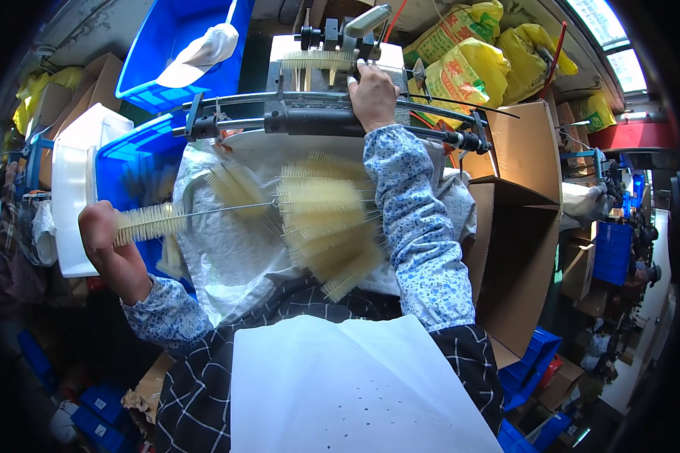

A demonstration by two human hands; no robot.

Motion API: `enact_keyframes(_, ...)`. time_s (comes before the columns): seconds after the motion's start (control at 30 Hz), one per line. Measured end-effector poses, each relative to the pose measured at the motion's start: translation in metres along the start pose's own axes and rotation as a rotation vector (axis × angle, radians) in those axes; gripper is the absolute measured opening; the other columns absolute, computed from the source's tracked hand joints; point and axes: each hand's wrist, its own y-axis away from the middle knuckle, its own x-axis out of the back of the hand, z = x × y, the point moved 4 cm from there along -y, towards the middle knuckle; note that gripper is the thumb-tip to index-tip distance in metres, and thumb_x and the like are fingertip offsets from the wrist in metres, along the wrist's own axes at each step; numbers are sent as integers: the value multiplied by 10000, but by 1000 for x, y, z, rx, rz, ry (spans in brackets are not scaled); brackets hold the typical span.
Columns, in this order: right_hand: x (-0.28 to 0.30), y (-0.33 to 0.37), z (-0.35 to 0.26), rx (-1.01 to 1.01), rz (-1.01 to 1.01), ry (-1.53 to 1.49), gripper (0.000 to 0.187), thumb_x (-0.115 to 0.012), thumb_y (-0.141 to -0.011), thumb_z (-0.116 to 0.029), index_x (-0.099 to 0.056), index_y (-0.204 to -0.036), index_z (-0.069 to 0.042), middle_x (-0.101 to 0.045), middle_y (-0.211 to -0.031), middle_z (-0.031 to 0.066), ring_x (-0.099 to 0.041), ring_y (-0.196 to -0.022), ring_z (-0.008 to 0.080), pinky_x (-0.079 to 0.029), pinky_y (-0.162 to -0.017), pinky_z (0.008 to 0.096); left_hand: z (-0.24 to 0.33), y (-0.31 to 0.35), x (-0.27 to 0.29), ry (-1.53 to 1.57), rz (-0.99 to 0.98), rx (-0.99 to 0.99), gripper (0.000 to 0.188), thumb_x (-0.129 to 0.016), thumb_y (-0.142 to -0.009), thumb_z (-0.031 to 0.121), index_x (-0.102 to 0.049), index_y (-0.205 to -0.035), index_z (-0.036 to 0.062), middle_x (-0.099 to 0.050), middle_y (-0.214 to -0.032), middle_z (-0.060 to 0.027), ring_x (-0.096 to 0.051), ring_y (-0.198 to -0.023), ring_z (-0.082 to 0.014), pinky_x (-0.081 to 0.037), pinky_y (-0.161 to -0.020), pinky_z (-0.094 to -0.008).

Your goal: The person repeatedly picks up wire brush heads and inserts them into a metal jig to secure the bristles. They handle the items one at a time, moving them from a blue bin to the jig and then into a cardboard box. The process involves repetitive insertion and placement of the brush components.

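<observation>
My left hand (107, 238) is closed around the bristled head of a bottle brush (155, 221). Its thin twisted-wire stem points right, toward a fanned pile of cream-bristled brushes (321, 211) on the white cloth over my lap. My right hand (374, 98) reaches forward to the bench machine (332, 34), its fingers curled at the right end of another cream brush (317, 60) lying level there. What the fingertips pinch is hidden. In front of that brush run the machine's dark cylinder and metal rods (313, 121).
Blue bins (147, 64) stand at the left, one with a white cap (202, 54) over its edge. A white plastic tub (75, 196) is beside them. Open cardboard boxes (517, 249) stand close to my right arm. Yellow sacks (461, 75) are piled behind.
</observation>
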Motion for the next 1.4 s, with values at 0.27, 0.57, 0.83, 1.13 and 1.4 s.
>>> enact_keyframes(0.27,12,1,60,36,16,-14,296,-602,-734,-217,-602,-1004,-96,-601,-959,75,-568,-908,247,-403,-732,429,1,1,13,112,85,7,181,-526,-780,124,-479,-924,25,-422,-846,-53,-430,-803,-117,-365,-771,-234)
enact_keyframes(0.57,44,-13,146,15,-90,-97,274,-610,-735,-207,-619,-970,-67,-607,-929,134,-579,-855,310,-442,-771,374,-13,-4,7,210,45,74,191,-508,-808,165,-479,-944,35,-427,-861,-55,-442,-830,-113,-381,-782,-234)
enact_keyframes(0.83,62,-33,178,273,-88,249,184,-510,-817,-203,-628,-955,-171,-602,-928,78,-528,-905,277,-398,-818,364,-25,5,-56,143,-268,107,174,-491,-809,129,-500,-958,40,-464,-838,-56,-441,-795,-98,-376,-709,-210)
enact_keyframes(1.13,144,42,112,-14,-569,-706,364,-532,-868,-263,-512,-1138,-20,-583,-940,79,-538,-835,146,-446,-759,291,-48,22,-115,251,-427,288,173,-552,-827,146,-497,-962,54,-519,-913,-52,-525,-796,-78,-468,-662,-203)
enact_keyframes(1.4,119,94,-51,406,-620,-678,331,-600,-794,-231,-552,-1082,-75,-598,-950,116,-602,-833,257,-475,-718,328,-58,67,-178,270,-717,310,220,-588,-821,86,-471,-996,19,-510,-923,-45,-556,-756,-91,-479,-653,-206)
